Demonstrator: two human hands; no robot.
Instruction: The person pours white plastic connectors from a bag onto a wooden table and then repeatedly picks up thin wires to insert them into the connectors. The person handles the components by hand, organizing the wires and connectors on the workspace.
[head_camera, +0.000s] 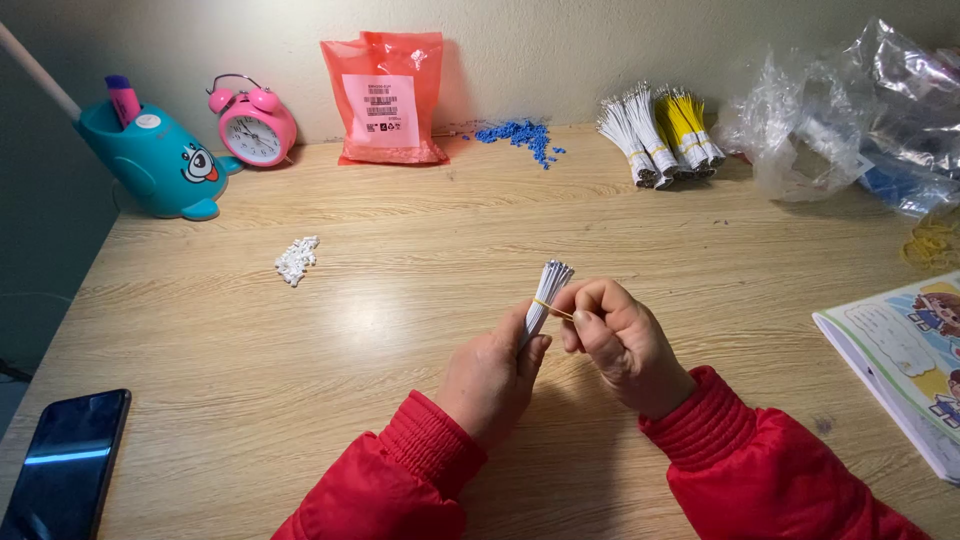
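My left hand (495, 375) grips a small bundle of thin white wires (548, 287), held upright over the wooden table (350, 330). My right hand (620, 340) pinches a yellow rubber band (553, 309) that loops around the bundle just below its top. Both hands meet at the middle of the table, and both arms wear red sleeves. The lower part of the bundle is hidden inside my left fist.
A heap of white bits (296, 260) lies at left, blue bits (520, 134) near the wall. Tied white and yellow wire bundles (660, 135), clear plastic bags (850, 120), an orange pouch (387, 98), pink alarm clock (254, 125), teal holder (155, 160), phone (65, 465), picture book (905, 360).
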